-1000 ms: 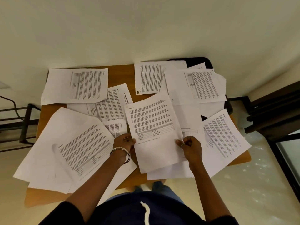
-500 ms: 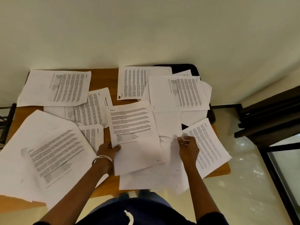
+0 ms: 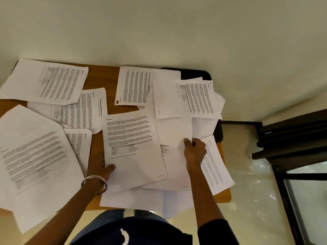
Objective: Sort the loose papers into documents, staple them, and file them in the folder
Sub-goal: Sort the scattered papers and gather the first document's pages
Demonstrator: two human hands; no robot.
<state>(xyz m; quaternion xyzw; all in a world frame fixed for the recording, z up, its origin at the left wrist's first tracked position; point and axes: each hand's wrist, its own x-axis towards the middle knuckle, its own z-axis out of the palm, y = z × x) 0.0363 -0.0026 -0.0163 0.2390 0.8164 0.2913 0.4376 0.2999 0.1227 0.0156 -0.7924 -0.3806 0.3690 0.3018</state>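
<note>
1. Right now my left hand (image 3: 101, 167) holds the printed page (image 3: 131, 149) by its left edge, thumb on top, mid-desk.
2. My right hand (image 3: 194, 151) pinches the blank sheet (image 3: 174, 133) just right of it.
3. Both run long from near edge to far edge.

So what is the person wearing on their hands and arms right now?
The left hand has thin silver bangles at the wrist. The right hand has a silver ring on one finger. Forearms are bare; a dark sleeve starts near the right elbow.
</note>
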